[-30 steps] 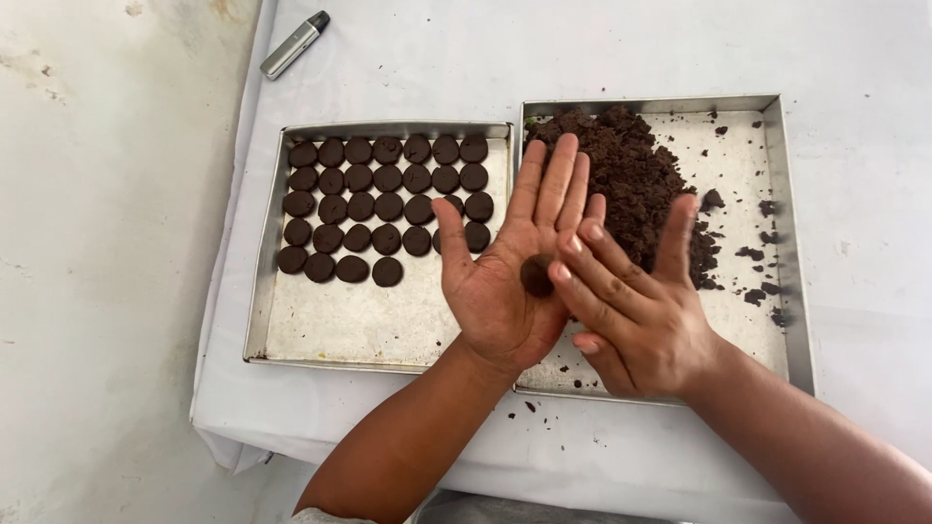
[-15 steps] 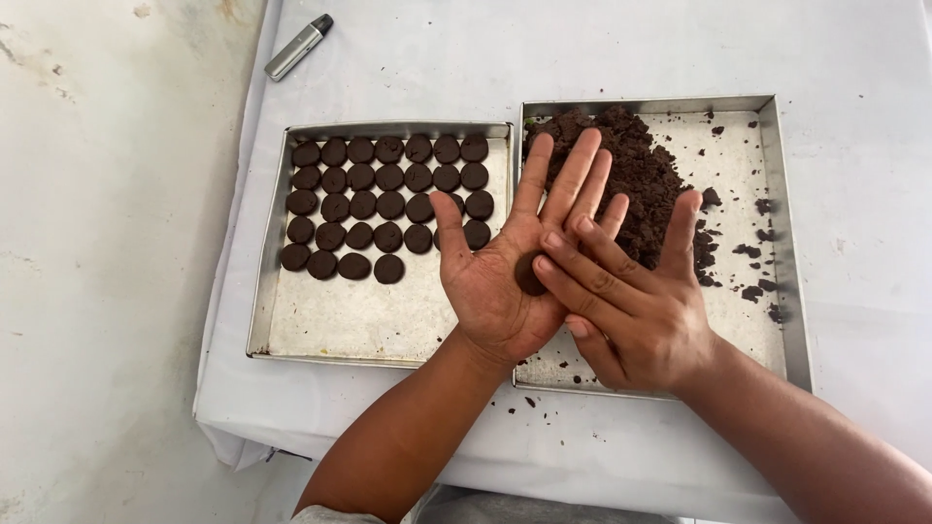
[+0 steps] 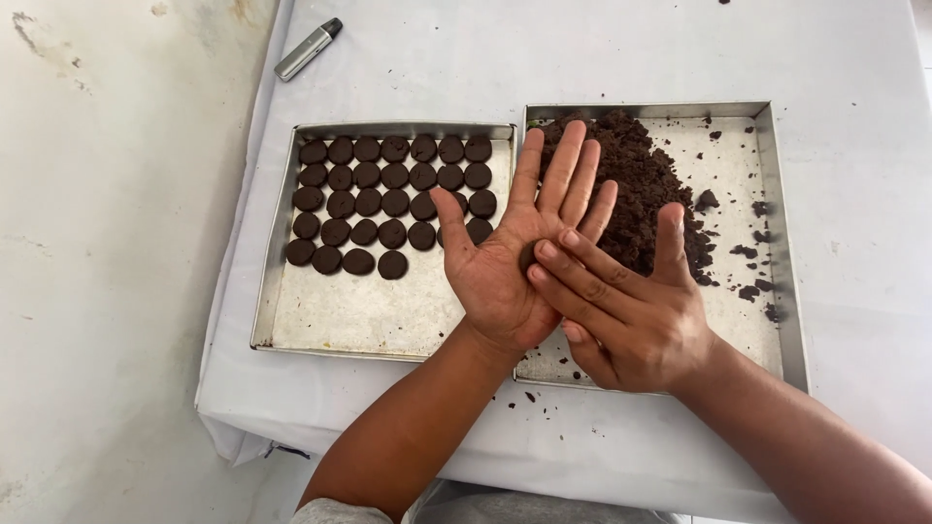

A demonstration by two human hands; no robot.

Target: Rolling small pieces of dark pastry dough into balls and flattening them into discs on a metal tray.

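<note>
- L hand palm up, fingers spread apart, dark dough piece on palm.
- R hand fingers flat, pressing dough piece; no clamp.
- Hands above seam btw left tray w/ dough discs & right tray w/ dough pile.

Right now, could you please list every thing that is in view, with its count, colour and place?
left tray: one, silver metal, on the cloth at the left.
dough discs: several dozen, dark brown, in rows in the upper part of the left tray; a few are hidden behind the left hand.
right tray: one, silver metal, beside the left tray.
dough heap: one, dark brown, crumbly, in the upper left of the right tray, with loose crumbs around it.
cloth: one, white, under both trays.
pen-like object: one, silver with black tip, upper left on the cloth.
dough piece: one, dark brown, pressed between the hands.
left hand: palm up, open.
right hand: fingers flat on the dough piece.
</note>
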